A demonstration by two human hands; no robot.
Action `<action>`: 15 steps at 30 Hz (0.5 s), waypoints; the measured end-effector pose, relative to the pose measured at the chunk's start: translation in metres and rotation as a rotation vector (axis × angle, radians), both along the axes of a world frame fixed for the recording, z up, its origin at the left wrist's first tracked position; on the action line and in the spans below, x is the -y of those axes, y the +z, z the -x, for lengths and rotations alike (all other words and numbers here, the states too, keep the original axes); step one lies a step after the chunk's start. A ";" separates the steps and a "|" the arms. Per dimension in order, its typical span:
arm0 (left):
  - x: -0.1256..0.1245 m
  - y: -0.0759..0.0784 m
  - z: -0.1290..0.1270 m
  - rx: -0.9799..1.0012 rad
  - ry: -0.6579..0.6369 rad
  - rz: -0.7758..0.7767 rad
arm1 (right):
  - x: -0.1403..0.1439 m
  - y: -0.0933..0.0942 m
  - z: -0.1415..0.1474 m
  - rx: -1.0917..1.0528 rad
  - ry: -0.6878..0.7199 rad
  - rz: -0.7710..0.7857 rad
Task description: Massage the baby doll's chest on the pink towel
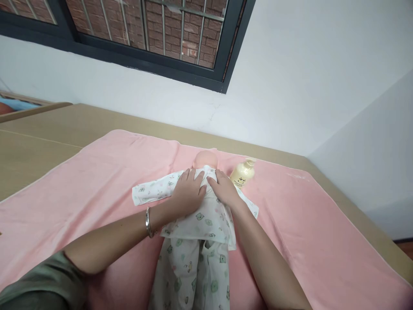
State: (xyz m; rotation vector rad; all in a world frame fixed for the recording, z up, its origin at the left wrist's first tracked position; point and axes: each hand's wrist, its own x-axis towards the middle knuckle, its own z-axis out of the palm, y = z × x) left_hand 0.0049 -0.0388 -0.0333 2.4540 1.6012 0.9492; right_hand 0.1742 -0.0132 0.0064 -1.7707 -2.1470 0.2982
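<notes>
A baby doll (205, 159) lies on a pink blanket (122, 159), its head toward the wall and its face not visible. It is dressed in a white long-sleeved top (203, 219) with a small green print and matching trousers (187, 267). My left hand (189, 191) rests flat on the left side of the chest, fingers stretched out. On the other side of the chest lies my right hand (223, 187), its fingers extended toward the doll's neck. Both sleeves spread outward, the right one partly behind my right hand and wrist.
A pale yellow pump bottle (243, 173) lies tilted on the blanket, close to the right sleeve. The blanket covers a wooden surface (93, 114) set against a white wall (274, 107). Above is a dark-framed window (155, 64) with bars outside.
</notes>
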 end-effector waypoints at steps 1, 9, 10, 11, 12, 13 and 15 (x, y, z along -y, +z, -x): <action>-0.003 0.001 0.001 0.004 0.001 0.017 | 0.002 0.001 0.002 0.008 -0.003 0.010; -0.024 0.007 0.007 0.009 0.085 0.118 | 0.028 0.014 0.027 0.125 0.021 -0.045; -0.023 0.005 0.007 0.004 0.091 0.112 | 0.027 0.013 0.026 0.101 0.027 -0.046; -0.022 0.004 0.006 0.000 0.099 0.105 | 0.024 0.011 0.025 0.069 0.031 -0.046; -0.022 0.003 0.006 -0.004 0.106 0.098 | 0.021 0.008 0.023 0.032 0.029 -0.046; -0.021 0.001 0.005 -0.010 0.113 0.092 | 0.018 0.005 0.021 -0.004 0.024 -0.045; -0.021 -0.001 0.004 -0.022 0.119 0.082 | 0.012 -0.001 0.017 -0.057 0.014 -0.042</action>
